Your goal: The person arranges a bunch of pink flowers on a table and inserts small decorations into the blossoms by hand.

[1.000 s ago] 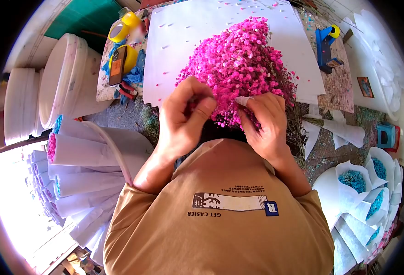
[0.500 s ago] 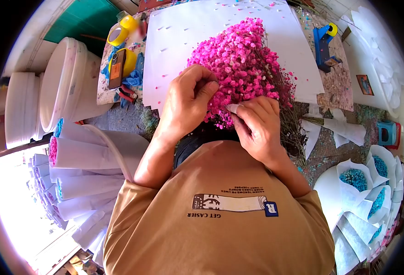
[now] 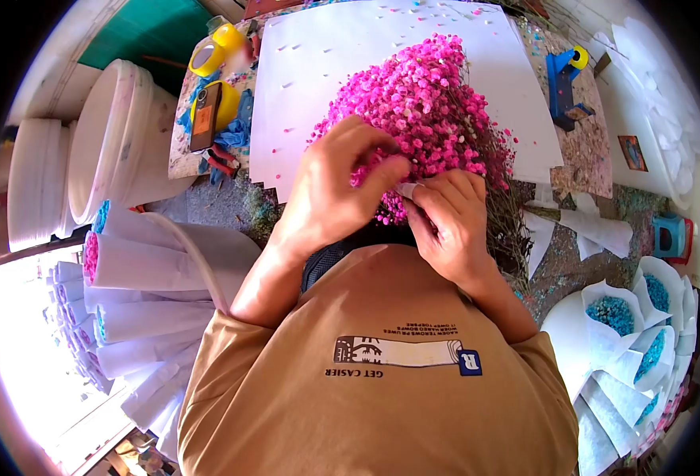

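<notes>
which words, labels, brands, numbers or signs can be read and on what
"GET CASIER": upside down on the tan cloth shirt
"R": on the shirt's blue square emblem
Small dark lettering on the shirt: too small to read
Black-and-orange rectangular device, dark-and-orange rectangular card: any text too small or blurred

A left hand (image 3: 334, 181) is covering some pink blossoms (image 3: 417, 99) and obscuring its own grip. The pale sliver (image 3: 406, 190) at the right hand (image 3: 451, 213) is proving too small to identify, while the brown shirt (image 3: 382, 416) is running past the bottom edge.
</notes>
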{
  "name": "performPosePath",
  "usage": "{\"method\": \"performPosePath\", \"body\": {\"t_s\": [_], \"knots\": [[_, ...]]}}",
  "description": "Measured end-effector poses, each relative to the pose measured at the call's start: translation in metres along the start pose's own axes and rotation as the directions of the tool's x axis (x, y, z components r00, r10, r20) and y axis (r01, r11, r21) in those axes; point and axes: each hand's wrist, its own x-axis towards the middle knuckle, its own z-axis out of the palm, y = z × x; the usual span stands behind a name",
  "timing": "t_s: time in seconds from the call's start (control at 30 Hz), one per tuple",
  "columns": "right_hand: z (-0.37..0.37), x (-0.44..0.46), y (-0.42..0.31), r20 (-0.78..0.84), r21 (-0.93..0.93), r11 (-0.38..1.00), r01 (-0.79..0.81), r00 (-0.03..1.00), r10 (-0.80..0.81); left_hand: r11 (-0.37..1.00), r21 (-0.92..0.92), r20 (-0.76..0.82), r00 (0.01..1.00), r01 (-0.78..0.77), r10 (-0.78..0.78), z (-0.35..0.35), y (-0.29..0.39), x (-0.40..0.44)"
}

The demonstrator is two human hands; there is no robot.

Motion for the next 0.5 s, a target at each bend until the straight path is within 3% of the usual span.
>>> {"method": "performPosePath", "body": {"t_s": [0.03,0.07,0.17,0.23,0.27,0.33,0.37,0.4,0.47,0.5], "knots": [[0.000,0.000,-0.001,0.001,0.000,1.000,0.004,1.000,-0.004,0.984,0.142,-0.035,0.992,-0.111,0.117,0.006,-0.006,-0.001],[-0.001,0.000,-0.001,0.006,-0.004,1.000,-0.002,1.000,0.002,0.983,0.142,-0.038,0.992,-0.112,0.119,0.008,-0.010,-0.003],[0.001,0.000,-0.001,-0.010,0.000,1.000,-0.008,1.000,0.008,0.984,0.180,0.002,1.000,-0.005,0.005,0.009,-0.011,-0.005],[0.000,-0.001,0.000,-0.027,0.009,1.000,-0.010,1.000,0.011,0.998,-0.046,-0.122,0.991,0.053,-0.059,0.007,-0.002,-0.009],[-0.001,-0.001,0.000,-0.027,0.028,0.999,-0.017,0.999,0.018,0.998,-0.049,-0.122,0.991,0.050,-0.055,0.004,0.003,-0.008],[-0.004,-0.001,-0.001,-0.021,0.047,0.999,-0.016,1.000,0.017,0.988,-0.154,-0.020,1.000,0.012,-0.015,-0.004,0.013,-0.009],[-0.007,0.000,-0.002,0.001,0.083,0.996,-0.010,1.000,0.010,0.979,-0.187,0.019,0.997,0.079,-0.077,0.002,0.021,-0.009],[-0.010,0.001,-0.002,0.024,0.119,0.993,-0.004,1.000,0.002,0.995,-0.072,0.042,0.996,-0.074,0.077,0.005,0.020,-0.005],[-0.023,0.005,-0.004,0.074,0.189,0.982,-0.001,0.997,-0.013,0.942,0.242,0.043,0.973,-0.232,0.229,0.021,0.002,-0.001],[-0.028,0.007,-0.003,0.117,0.259,0.966,-0.011,0.993,-0.020,0.942,0.242,0.033,0.972,-0.233,0.232,0.022,0.001,-0.002]]}}
